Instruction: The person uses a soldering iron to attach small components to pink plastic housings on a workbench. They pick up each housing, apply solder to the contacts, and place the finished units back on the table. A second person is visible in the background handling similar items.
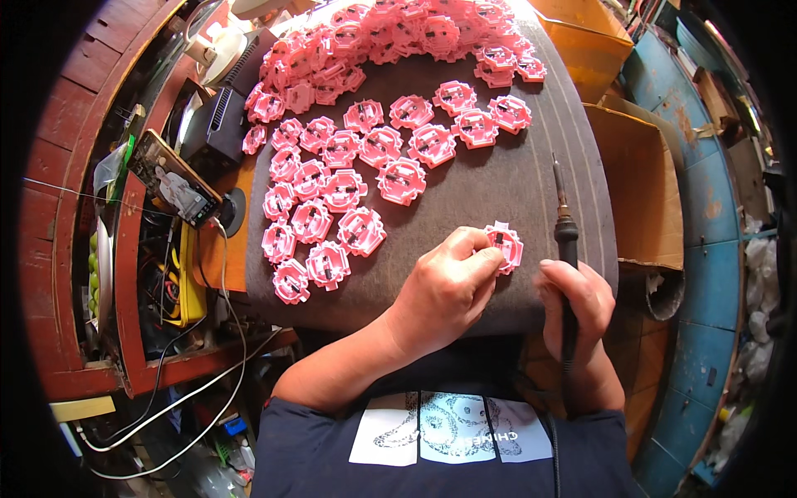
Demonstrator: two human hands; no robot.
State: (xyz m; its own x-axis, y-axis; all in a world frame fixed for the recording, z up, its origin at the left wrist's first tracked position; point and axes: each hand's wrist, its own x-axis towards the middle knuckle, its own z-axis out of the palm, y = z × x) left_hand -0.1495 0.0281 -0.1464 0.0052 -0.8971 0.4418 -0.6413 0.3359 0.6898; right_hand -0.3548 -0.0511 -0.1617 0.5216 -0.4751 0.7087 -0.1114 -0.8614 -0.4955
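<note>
My left hand pinches the edge of a pink plastic housing near the front right of the dark work surface. Small dark parts show inside that housing. To its right, my right hand is wrapped round the black handle of a soldering iron. The iron stands almost upright in view, its thin metal tip pointing away from me and apart from the housing. Several like pink housings lie spread in loose rows on the left and middle of the surface.
A heap of pink housings covers the far end. On the left, a lit phone leans beside a black box, with white cables hanging down. Cardboard boxes stand against the right edge, before a blue tiled wall.
</note>
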